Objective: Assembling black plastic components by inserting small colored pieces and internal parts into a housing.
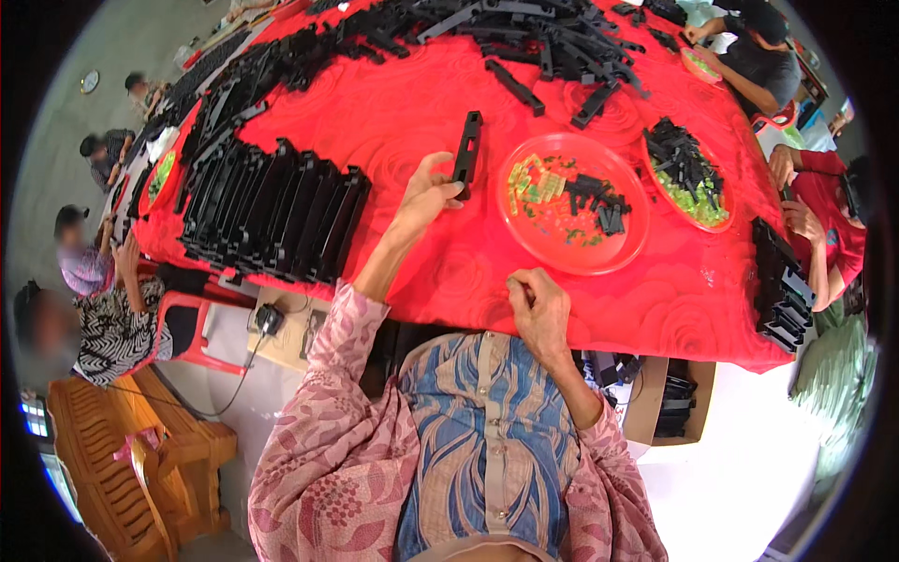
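Observation:
My left hand (429,195) grips the lower end of a long black plastic piece (467,150) with cut-outs, held tilted above the red cloth. At the table's front edge, my right hand (540,309) is closed with its fingers curled in; whatever it may hold is hidden. Beyond it lies a round red plate (524,245) with small black parts (599,202), yellow-green pieces (537,182) and tiny scattered bits. To the left of my left hand, a row of black plastic pieces (272,214) stands packed side by side.
A red cloth (421,94) covers the table. Loose black pieces (552,42) are heaped along the far side. Another red plate (730,223) holds black and green parts. A person in a red shirt (846,201) works at the right; others sit at the left. Below stands a cardboard box (704,403).

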A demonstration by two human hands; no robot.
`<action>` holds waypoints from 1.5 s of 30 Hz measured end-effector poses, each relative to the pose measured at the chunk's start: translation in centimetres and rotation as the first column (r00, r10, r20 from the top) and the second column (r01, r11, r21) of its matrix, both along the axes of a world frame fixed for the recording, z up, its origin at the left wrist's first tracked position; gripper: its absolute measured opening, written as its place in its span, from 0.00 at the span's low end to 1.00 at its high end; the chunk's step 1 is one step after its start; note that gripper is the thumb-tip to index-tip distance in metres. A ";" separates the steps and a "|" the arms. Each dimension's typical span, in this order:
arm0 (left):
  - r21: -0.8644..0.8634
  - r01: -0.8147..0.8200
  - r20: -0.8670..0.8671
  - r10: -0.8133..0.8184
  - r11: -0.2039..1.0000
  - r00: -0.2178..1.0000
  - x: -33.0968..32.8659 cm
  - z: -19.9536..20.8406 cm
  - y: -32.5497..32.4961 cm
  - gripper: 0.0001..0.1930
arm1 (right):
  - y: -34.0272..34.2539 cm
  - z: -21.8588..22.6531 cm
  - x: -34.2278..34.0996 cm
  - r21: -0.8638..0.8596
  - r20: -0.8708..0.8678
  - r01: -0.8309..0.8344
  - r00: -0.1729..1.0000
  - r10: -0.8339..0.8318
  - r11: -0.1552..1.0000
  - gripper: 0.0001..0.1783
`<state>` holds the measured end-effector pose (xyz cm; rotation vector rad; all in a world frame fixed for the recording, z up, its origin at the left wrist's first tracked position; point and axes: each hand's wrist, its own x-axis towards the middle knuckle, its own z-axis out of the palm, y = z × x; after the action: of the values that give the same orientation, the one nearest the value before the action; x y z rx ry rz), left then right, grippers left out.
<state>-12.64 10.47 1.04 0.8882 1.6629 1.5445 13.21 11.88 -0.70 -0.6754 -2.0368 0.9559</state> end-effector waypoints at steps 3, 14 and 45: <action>0.169 -0.007 0.523 -0.084 0.986 0.848 1.7 -0.4 -6.2 0.25 | 0.0 0.1 -0.2 -0.009 0.024 -0.005 1.000 0.005 1.000 0.05; 0.055 0.050 0.837 -0.073 0.997 0.543 6.6 0.1 -11.7 0.23 | -0.2 -0.4 -0.6 -0.130 0.058 0.009 0.998 -0.002 0.991 0.04; 0.493 0.115 -0.282 0.033 0.862 0.959 12.2 0.0 -11.5 0.15 | -0.9 4.3 0.8 -0.843 -0.362 -0.374 0.926 0.106 0.386 0.17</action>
<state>-0.48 -1.03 1.06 1.4689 1.4192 1.9392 13.98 10.99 3.59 -0.7214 -1.2383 2.2834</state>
